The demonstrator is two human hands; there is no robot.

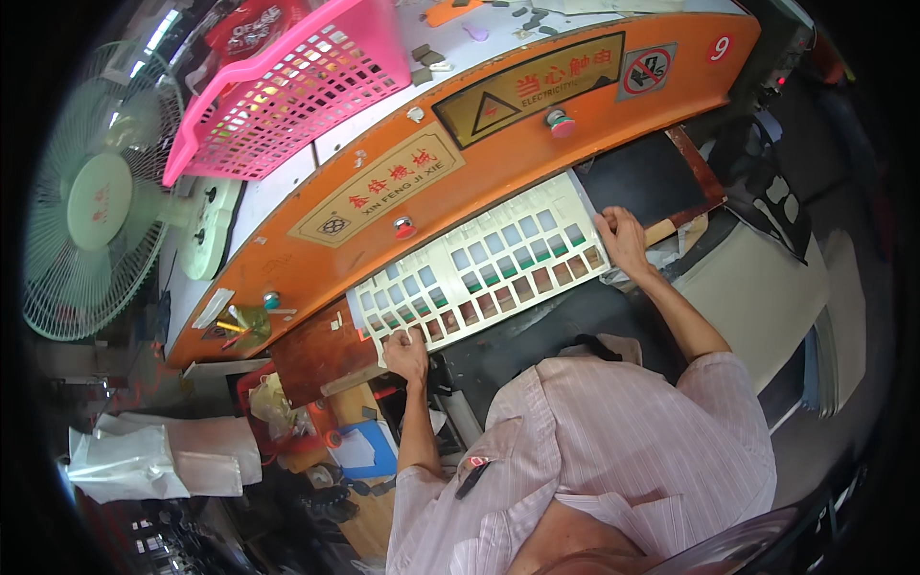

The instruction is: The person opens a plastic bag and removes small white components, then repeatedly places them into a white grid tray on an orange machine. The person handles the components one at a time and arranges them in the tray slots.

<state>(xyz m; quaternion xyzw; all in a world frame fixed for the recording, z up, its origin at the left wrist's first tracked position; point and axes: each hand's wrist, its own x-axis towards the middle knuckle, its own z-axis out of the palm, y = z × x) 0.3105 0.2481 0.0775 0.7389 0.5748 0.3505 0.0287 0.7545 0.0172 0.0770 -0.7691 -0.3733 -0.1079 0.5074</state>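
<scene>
A long cream grid frame [445, 278] with rows of rectangular windows lies aslant on the bench in front of me. Pale grey panels, a green strip and reddish-brown board show through its openings. At its near left corner my left hand [406, 355] is closed, with thumb and fingers pinching the edge. My right hand [625, 241] has its fingers curled on the frame's right end. The undersides of both grips are hidden.
Behind the frame runs an orange machine panel [359, 163] with a red button [404, 228] and another knob [560, 123]. A pink basket [287, 86] and a green fan [101, 201] stand at the left. Beige sheets [757, 287] lie at the right.
</scene>
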